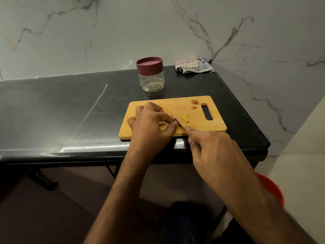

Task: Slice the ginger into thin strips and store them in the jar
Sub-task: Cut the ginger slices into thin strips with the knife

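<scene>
While the left hand [151, 122] pinches a small, firm, slippery-looking ginger piece [163, 123] near the cutting board's [218, 127] front edge, the right hand [211, 148] curls round the knife [178, 122].

Bare counter [61, 106] left of board [207, 127]

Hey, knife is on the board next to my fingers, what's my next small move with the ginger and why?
Probably press the knife down for another thin cut. Its blade already sits beside the left hand, whose fingers seem to pin the piece, itself hidden. Only a few strips lie on the board, and the jar is capped, so storing comes later.
</scene>
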